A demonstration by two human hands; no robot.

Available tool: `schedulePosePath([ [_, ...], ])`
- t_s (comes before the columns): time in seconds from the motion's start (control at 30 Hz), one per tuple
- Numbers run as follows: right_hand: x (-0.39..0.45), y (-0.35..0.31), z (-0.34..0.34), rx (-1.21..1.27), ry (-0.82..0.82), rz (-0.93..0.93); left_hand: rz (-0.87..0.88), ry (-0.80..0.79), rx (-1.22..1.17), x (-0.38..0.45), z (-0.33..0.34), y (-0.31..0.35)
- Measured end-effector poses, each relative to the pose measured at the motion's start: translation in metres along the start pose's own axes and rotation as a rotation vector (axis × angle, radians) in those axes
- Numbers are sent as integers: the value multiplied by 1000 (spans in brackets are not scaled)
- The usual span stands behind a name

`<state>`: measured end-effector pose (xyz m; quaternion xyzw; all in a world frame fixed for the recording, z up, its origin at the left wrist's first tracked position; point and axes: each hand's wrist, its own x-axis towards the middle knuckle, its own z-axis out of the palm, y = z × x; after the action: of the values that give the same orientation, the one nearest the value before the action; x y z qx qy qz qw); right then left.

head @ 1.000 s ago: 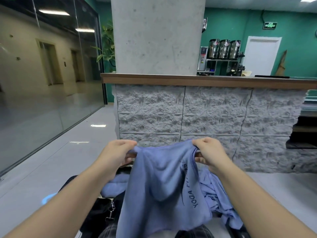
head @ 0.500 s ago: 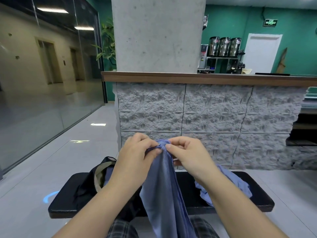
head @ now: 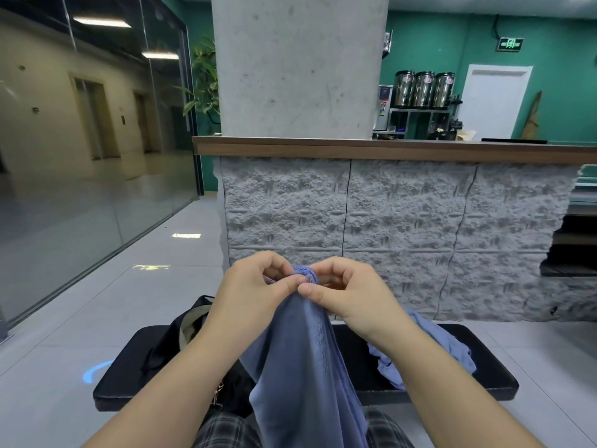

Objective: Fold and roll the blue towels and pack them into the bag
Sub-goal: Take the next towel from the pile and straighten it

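While pinching matched corners together, left hand [head: 255,289] and right hand [head: 342,292] gripping the hanging blue towel [head: 300,360] at 12 o'clock; probably folding; next, laying flat on bench [head: 452,383]; bag [head: 181,337] waiting at 9 o'clock.

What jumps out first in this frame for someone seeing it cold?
Dead centre, the left hand and right hand pinch the top edge of a blue towel that hangs down over the lap. Behind it a black bench carries a crumpled blue towel on the right and an open dark bag on the left.
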<state>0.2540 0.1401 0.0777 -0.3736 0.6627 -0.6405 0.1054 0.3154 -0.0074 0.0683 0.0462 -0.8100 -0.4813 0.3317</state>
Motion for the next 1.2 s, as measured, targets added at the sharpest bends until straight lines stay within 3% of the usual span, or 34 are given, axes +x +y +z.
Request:
schedulePosePath([
  [0.23, 8, 15, -10, 1, 126, -42, 28, -214, 52, 4, -1, -17],
  [0.3, 12, 18, -20, 14, 199, -43, 64, -283, 410, 5, -5, -29],
  [0.37, 20, 25, -32, -137, 238, -42, 125, -284, 773, 9, -8, -37],
  [0.47, 36, 49, -43, -541, 229, 23, 302, -266, 1043, 28, -11, -49],
  [0.53, 42, 65, -47, -561, 254, 78, 442, -249, 1151, 38, -6, -62],
  [0.6, 47, 74, -49, -558, 283, 85, 445, -172, 1078, 44, -2, -70],
  [0.67, 51, 83, -52, -630, 251, 75, 287, -154, 906, 48, 5, -75],
  [0.73, 52, 94, -52, -707, 187, 92, 173, -133, 893, 53, 11, -91],
  [0.9, 53, 131, -54, -765, 104, 175, 382, -143, 939, 56, 26, -131],
  [1.07, 48, 167, -61, -700, 71, 227, 313, -246, 1004, 54, 34, -165],
  [1.2, 46, 215, -66, -655, 68, 335, 31, -344, 728, 49, 54, -199],
])
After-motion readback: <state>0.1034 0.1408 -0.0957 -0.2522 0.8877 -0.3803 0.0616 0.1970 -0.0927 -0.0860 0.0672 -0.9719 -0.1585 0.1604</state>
